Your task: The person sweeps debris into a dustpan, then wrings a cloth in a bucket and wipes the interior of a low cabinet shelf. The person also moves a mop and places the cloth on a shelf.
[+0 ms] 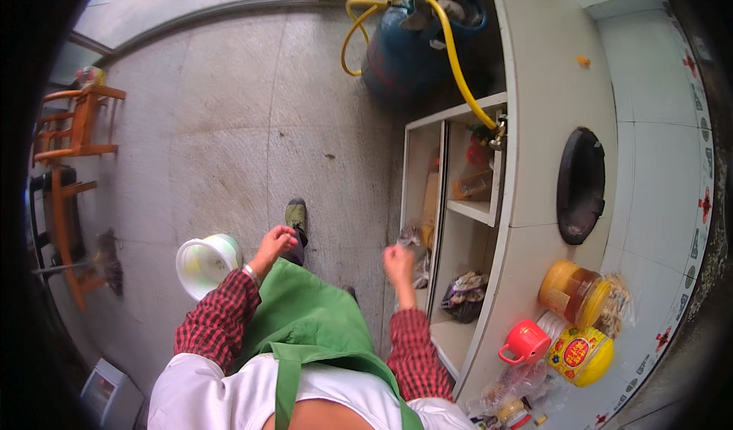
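My left hand hangs in front of the green apron, its fingers loosely curled with nothing visible in them. A bracelet circles that wrist. Close by, to the left, a white plastic bucket sits on the tiled floor. My right hand is curled into a loose fist beside the open cabinet, and I see nothing held in it. Both forearms wear red-and-black checked sleeves. Below my left hand, a green shoe shows on the floor.
A blue gas cylinder with a yellow hose stands ahead, right of centre. The counter carries a black oval lid, a red cup, a honey-coloured jar and a yellow container. Wooden chairs stand left.
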`<state>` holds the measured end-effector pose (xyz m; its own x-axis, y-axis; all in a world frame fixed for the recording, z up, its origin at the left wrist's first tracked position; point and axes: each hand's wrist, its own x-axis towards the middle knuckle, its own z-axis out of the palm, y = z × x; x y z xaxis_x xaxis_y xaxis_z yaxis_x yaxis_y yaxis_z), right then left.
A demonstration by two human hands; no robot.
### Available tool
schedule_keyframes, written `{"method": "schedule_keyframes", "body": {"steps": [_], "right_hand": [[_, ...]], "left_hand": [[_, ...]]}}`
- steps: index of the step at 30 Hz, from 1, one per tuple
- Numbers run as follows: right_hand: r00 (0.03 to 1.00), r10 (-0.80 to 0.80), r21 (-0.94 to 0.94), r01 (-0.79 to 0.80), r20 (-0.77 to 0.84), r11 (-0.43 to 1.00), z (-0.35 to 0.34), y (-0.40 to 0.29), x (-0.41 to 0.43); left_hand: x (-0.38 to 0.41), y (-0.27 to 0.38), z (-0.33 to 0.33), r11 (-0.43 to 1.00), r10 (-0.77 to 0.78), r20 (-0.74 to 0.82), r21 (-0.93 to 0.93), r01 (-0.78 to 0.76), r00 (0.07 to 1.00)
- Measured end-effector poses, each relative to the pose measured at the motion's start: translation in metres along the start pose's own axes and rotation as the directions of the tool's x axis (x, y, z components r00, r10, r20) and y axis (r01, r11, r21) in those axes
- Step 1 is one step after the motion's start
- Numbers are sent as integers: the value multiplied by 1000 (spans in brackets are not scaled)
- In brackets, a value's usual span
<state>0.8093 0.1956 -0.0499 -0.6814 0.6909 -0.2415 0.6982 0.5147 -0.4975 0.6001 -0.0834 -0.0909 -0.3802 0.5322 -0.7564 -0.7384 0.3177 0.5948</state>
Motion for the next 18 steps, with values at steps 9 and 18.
{"method": "schedule_keyframes", "body": {"steps": [9, 18], "right_hand": [[868, 470, 461, -355, -161, 813, -62, 20, 256], [632, 650, 743, -169, -422, 648, -64, 131, 368]], "left_hand": [[10, -11, -52, 992, -120, -142, 27, 125, 983], [36, -26, -27, 986, -120, -219, 88, 142, 968]]}}
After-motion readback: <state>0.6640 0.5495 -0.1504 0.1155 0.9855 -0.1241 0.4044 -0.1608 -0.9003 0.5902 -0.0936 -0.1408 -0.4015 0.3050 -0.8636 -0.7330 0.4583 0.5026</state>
